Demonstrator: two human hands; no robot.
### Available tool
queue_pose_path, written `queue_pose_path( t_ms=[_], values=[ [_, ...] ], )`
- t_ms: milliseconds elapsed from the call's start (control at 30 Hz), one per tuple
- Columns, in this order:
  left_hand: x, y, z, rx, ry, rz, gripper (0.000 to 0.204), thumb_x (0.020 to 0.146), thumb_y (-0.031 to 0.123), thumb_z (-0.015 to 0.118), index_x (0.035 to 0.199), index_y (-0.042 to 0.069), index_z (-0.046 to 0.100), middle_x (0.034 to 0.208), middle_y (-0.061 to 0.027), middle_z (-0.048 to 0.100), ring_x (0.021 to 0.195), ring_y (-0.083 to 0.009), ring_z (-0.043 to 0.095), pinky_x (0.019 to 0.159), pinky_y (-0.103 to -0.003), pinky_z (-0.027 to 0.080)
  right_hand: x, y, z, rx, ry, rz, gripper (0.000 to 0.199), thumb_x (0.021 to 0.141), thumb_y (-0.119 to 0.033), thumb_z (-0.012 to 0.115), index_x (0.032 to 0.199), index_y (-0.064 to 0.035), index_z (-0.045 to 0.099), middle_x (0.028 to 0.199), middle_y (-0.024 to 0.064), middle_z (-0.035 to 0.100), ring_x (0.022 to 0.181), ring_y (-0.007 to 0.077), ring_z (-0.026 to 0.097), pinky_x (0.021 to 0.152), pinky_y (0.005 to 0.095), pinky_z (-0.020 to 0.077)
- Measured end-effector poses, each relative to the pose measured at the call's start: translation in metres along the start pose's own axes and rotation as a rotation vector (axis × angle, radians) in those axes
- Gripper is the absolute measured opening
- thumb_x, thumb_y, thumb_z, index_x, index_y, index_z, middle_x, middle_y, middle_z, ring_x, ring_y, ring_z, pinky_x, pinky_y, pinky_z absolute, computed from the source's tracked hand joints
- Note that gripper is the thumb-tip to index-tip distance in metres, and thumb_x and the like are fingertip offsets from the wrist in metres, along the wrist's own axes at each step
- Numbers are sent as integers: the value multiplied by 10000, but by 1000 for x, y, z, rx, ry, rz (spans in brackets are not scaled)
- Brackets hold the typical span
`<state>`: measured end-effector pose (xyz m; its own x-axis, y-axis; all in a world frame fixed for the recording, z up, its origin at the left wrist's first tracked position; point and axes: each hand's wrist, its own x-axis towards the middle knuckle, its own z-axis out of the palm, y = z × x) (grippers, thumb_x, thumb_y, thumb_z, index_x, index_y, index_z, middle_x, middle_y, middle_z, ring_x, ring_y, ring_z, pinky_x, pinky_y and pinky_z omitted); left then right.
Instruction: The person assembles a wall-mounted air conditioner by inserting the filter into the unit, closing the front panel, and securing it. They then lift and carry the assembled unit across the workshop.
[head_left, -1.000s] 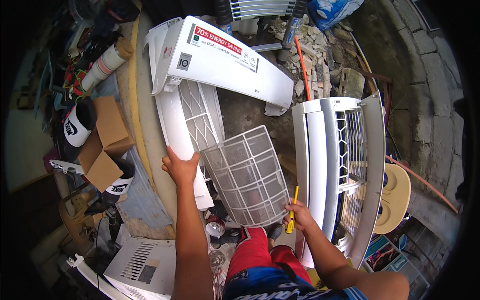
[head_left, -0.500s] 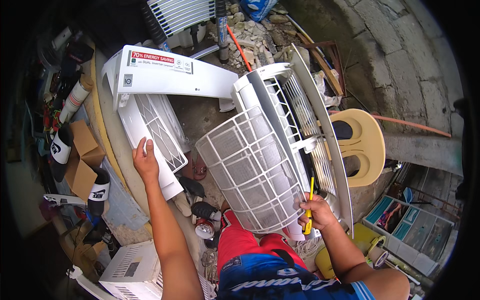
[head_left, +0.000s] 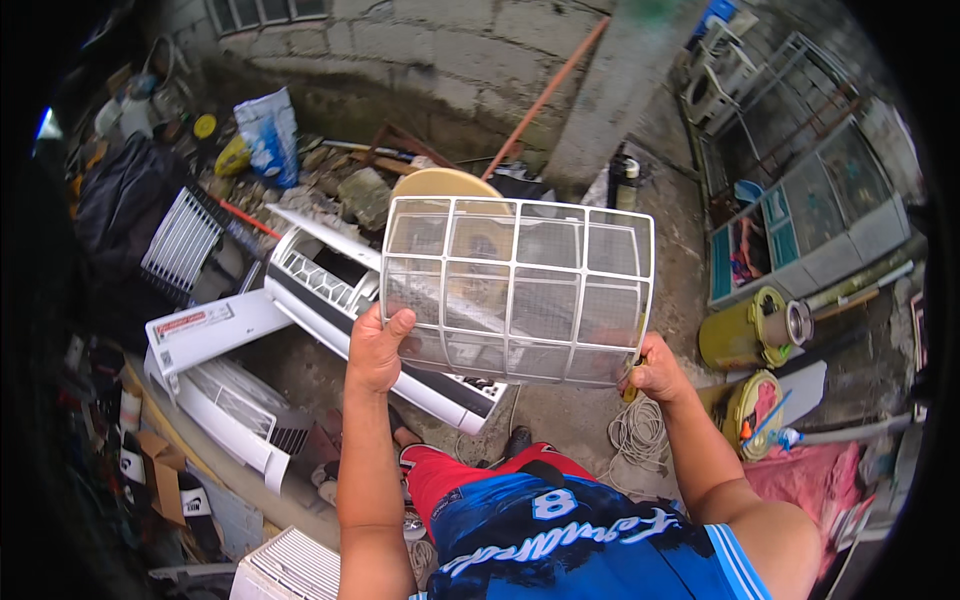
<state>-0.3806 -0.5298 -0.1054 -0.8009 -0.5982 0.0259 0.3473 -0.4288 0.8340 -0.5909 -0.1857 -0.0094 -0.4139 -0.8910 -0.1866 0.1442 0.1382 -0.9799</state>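
I hold a white mesh air-conditioner filter screen (head_left: 520,288) up in front of me with both hands. My left hand (head_left: 377,348) grips its lower left corner. My right hand (head_left: 655,374) grips the lower right corner together with a yellow-handled tool (head_left: 634,382), mostly hidden by the fingers. Behind and below the filter lies an open white air-conditioner indoor unit (head_left: 330,290) on the concrete ground.
A white cover panel (head_left: 205,330) and another unit casing (head_left: 235,410) lie at the left. A beige plastic chair (head_left: 440,184) stands behind the filter. Coiled cable (head_left: 640,440), yellow canisters (head_left: 745,335), cardboard boxes (head_left: 160,475) and window frames (head_left: 800,220) surround me.
I turned to the right and lifted the filter screen up off the unit. My left hand left the casing at the left and now grips the filter's corner.
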Motion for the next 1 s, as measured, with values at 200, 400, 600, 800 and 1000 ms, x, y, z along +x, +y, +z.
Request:
queue_pose_path(
  t_ms=[200,400,600,800,1000],
  values=[
    [56,-154,293,205,-529,-154,320,900,284,782,1072,29,694,971,13,691,875,-86,607,805,-253,483,-238,-15,-100,-335,775,-35,347,845,-75,736,1181,4,701,1060,35,719,927,119,635,849,289,506],
    [50,-332,523,376,-483,-546,444,942,556,625,788,140,602,671,35,473,577,-113,407,576,-305,401,-507,-30,-107,-661,1772,-280,356,884,-72,699,1221,31,652,1074,43,715,941,126,635,865,291,498],
    [-32,-445,610,280,-323,-1184,352,1012,442,530,760,202,485,663,62,379,527,-107,276,490,-285,308,-570,-37,-89,-1598,2448,171,222,859,-84,718,1063,-2,684,821,147,698,702,269,678,667,373,527],
    [-143,-448,750,-132,-736,-1485,432,1073,423,389,733,162,441,615,46,368,504,-126,318,470,-287,314,-534,-13,-110,-1523,1182,376,409,753,-57,673,1138,-189,709,787,83,629,712,315,660,637,428,535],
    [-119,-439,735,6,-574,-1354,466,1079,422,376,685,176,409,576,41,292,498,-125,247,473,-276,293,-604,-44,-115,-1348,2258,30,367,859,-75,646,1225,-88,668,984,171,711,807,338,697,710,383,546]
  ],
)
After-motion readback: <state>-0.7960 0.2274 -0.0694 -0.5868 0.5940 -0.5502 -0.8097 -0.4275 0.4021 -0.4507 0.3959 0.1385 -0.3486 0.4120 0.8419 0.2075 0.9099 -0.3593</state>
